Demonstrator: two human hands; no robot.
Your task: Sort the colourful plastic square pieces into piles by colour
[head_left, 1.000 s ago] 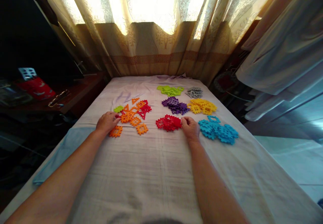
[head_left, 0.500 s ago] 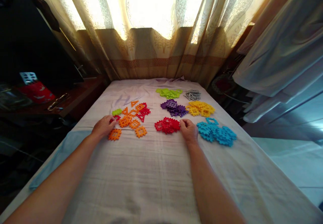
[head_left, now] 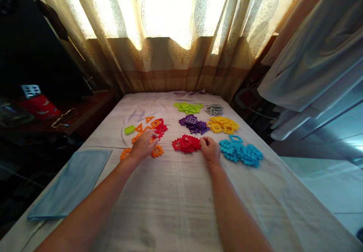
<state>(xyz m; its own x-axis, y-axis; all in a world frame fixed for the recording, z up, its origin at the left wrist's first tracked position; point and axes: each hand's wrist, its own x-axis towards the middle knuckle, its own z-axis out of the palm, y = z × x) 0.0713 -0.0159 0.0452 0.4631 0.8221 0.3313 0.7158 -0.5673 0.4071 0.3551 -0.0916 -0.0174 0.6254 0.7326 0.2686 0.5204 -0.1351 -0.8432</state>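
Note:
My left hand (head_left: pixel 144 144) is over the orange notched plastic building pieces (head_left: pixel 157 151), its fingers curled. Those fingers hide what they hold; the red piece that was at them earlier no longer shows where it lay. Just beyond the fingertips lie red pieces (head_left: pixel 161 128), touching orange ones. A green piece (head_left: pixel 129 129) sits alone to the left. My right hand (head_left: pixel 210 148) is closed at the right edge of the red pile (head_left: pixel 185 144), its thumb and forefinger pinching a red piece there.
Further piles lie on the sheet-covered surface (head_left: pixel 176 199): blue (head_left: pixel 241 151), yellow (head_left: pixel 223 124), purple (head_left: pixel 194 124), green (head_left: pixel 188 108) and grey (head_left: pixel 214 109). A folded blue cloth (head_left: pixel 70 184) is at the left edge. Curtains (head_left: pixel 176 63) hang behind.
My left hand has moved right from beside the green piece to over the orange pieces, and the red piece there has left its spot. My right hand stays at the red pile.

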